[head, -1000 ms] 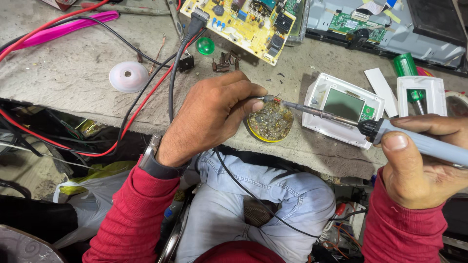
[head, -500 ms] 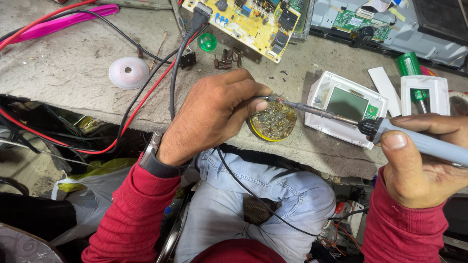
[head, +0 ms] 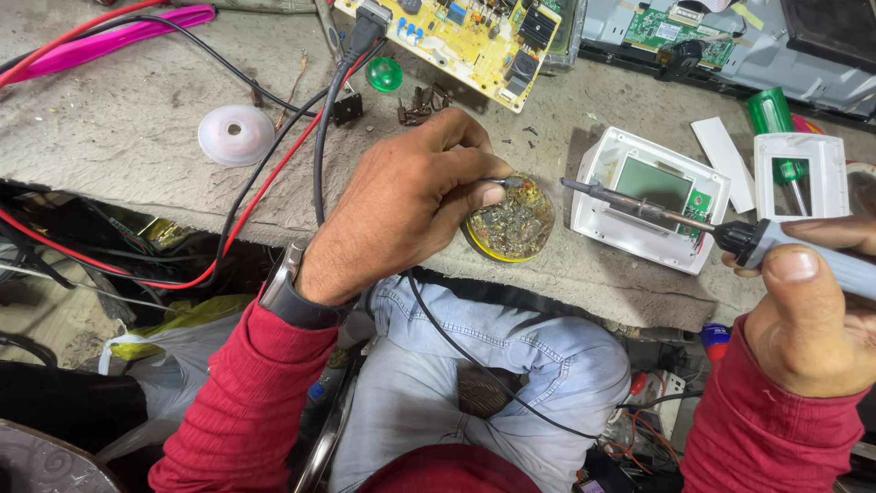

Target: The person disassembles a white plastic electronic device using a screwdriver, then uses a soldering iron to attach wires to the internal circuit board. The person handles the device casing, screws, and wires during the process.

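So the main thing here is the little round tin [head: 513, 224] with a yellow rim, sitting right at the near edge of the concrete bench [head: 109, 137], roughly in the middle. It's full of crusty, gunky brownish stuff with shiny specks, looks well used. The left hand [head: 401, 205] is over its left side, fingers pinched narrow on something small and metallic right at the tin's top rim; can't make out what that bit is.

The right hand [head: 812, 319] is off to the right, wrapped tight around the pale blue handle of a soldering iron [head: 693, 224]. Its dark tip points left and hangs over an opened white device [head: 650, 196] with a grey screen, just right of the tin, not touching the tin.

Farther right there's a white cover frame [head: 801, 173] and a green-handled screwdriver [head: 776, 123]. At the far side sits a yellow circuit board [head: 456, 41] with a black cable plugged in, a green round cap [head: 384, 74] just near of it, and a white disc [head: 235, 134] to the left. Red and black wires [head: 246, 210] trail off the near-left edge. A pink tool [head: 109, 41] lies far left.
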A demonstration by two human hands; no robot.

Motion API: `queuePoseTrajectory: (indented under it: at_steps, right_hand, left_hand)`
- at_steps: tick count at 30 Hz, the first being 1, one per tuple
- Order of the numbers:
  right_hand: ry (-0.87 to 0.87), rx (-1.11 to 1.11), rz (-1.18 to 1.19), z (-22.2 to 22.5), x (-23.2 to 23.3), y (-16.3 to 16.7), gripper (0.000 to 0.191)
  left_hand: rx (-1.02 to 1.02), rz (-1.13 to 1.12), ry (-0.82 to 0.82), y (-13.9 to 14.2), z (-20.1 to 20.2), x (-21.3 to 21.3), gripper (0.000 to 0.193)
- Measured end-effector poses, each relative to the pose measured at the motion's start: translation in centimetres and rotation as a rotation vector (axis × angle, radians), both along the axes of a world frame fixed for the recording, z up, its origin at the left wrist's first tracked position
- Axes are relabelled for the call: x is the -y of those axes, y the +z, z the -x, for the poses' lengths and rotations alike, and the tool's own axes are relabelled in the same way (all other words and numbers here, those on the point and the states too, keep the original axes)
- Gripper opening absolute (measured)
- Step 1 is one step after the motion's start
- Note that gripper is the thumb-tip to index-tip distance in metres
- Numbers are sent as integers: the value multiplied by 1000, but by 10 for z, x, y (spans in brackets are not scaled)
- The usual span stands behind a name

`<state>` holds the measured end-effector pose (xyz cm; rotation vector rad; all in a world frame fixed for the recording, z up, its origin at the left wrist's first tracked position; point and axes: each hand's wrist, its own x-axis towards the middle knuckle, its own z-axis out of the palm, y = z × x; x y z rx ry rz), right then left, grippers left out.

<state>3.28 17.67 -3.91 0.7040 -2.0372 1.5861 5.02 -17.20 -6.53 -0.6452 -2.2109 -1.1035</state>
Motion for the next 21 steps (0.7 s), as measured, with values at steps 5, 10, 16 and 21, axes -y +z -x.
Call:
queuePoseTrajectory:
  at_steps: [5, 10, 16, 21]
  right_hand:
    - [-20, -24, -19, -1, -3, -7, 27]
    - [-8, -39, 4, -1, 6, -6, 29]
    - [-30, -51, -28, -2, 14, 2, 29]
    - [-13, -73, -47, 0, 13, -2, 28]
  left_hand:
    - [13, 36, 7, 0, 3, -3, 16]
    - [40, 29, 5, 0, 3, -2, 16]
    - [36, 15, -42, 1, 5, 0, 16]
    - [31, 14, -36, 0, 5, -1, 17]
